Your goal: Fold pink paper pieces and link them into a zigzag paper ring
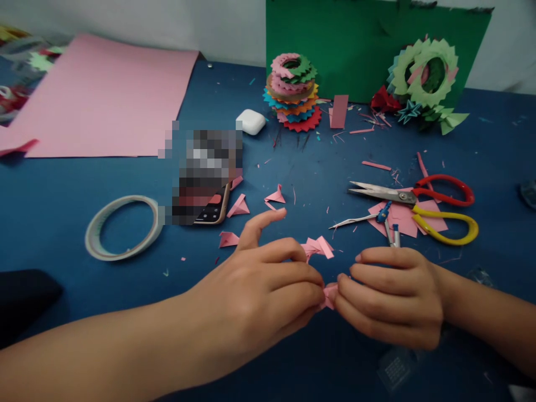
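Observation:
Between my two hands, low in the middle of the view, is a small folded pink paper piece. My left hand pinches its left side, with the index finger raised away from the rest. The fingers of my right hand close on its right side; they hide most of the piece. Just beyond lies a cluster of folded pink paper. Several loose folded pink pieces are scattered beside the phone. Scissors with one red and one yellow handle rest beyond my right hand, over pink paper squares.
A roll of tape lies at left, below a large pink sheet. A white earbud case is near a stack of coloured paper rings. Green paper rings lean on a green board. A compass lies by the scissors.

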The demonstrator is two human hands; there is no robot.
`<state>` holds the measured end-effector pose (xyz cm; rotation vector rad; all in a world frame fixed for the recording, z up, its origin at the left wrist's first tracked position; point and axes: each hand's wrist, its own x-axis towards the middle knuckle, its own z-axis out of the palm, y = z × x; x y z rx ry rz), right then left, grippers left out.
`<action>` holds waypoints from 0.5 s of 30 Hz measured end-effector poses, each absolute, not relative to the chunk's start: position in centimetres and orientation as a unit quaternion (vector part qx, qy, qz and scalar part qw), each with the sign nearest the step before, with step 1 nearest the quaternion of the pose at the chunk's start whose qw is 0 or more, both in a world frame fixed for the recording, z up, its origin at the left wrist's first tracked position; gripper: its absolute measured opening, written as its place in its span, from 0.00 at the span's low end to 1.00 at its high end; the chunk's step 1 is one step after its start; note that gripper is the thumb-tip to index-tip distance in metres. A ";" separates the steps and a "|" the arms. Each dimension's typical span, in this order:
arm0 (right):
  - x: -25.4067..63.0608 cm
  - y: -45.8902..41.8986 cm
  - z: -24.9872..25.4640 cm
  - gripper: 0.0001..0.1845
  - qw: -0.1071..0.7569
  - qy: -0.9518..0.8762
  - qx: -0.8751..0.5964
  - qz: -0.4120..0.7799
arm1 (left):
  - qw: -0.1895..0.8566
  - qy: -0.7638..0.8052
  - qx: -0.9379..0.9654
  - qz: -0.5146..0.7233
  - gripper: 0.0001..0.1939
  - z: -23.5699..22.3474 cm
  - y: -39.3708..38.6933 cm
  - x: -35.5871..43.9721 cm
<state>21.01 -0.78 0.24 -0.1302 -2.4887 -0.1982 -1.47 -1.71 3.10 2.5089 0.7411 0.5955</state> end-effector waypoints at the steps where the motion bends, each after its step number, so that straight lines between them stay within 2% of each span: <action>1: 21.0 -0.8 0.3 0.06 0.315 -0.945 -0.051 -0.077 | 0.227 0.263 0.912 0.217 0.07 3.1 -1.7 -1.5; 15: 21.2 -1.3 0.6 0.07 0.325 -0.936 -0.070 -0.114 | 0.203 0.247 0.918 0.233 0.06 3.2 -1.6 -1.7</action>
